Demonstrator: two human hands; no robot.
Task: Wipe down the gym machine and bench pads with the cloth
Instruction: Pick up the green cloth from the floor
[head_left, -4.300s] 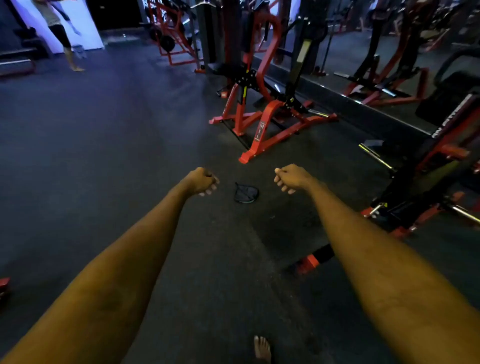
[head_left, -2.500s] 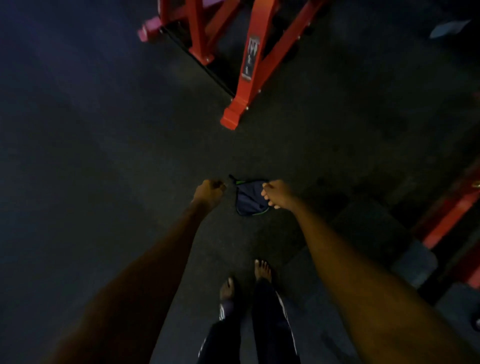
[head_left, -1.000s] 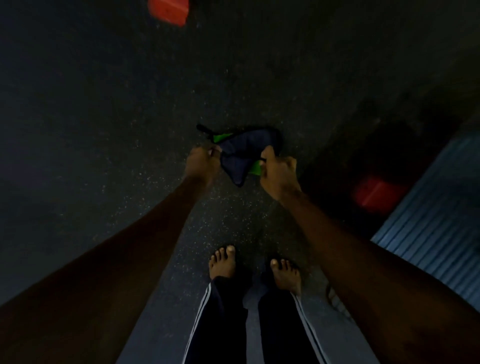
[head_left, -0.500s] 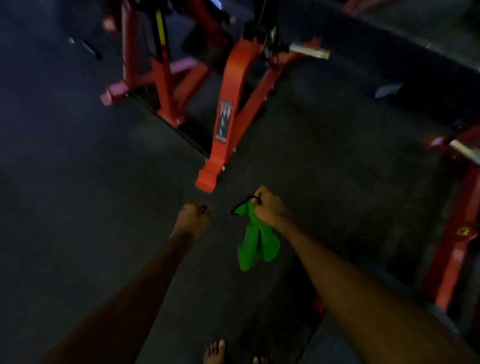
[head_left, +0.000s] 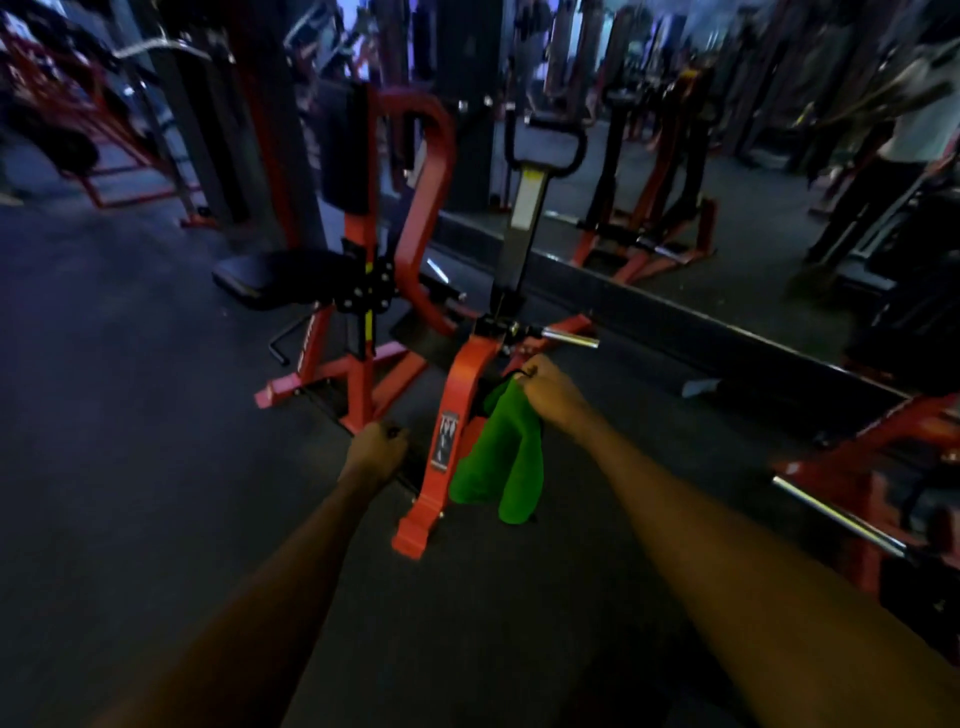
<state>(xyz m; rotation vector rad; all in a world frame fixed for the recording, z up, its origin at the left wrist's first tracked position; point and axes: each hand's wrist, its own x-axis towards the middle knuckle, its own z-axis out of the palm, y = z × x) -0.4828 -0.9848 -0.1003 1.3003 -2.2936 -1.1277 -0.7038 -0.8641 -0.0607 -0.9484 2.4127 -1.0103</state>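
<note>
My right hand (head_left: 551, 396) grips the top of a green cloth (head_left: 500, 457), which hangs down in folds in front of the red leg of a gym machine (head_left: 457, 395). My left hand (head_left: 375, 451) is curled into a fist to the left of that leg and holds nothing I can see. The machine stands just ahead, with a black seat pad (head_left: 270, 275) at its left side and a black upright back pad (head_left: 343, 150) above it.
A chrome weight peg (head_left: 569, 338) sticks out to the right of the machine. A second red machine (head_left: 872, 478) with a chrome bar stands at the right. A mirror wall (head_left: 727, 208) runs behind. More red racks (head_left: 93, 156) stand far left. The floor is dark rubber.
I stood up from the floor with the cloth. It now hangs from my right hand alone, green side out, and the view has lifted to the machine.
</note>
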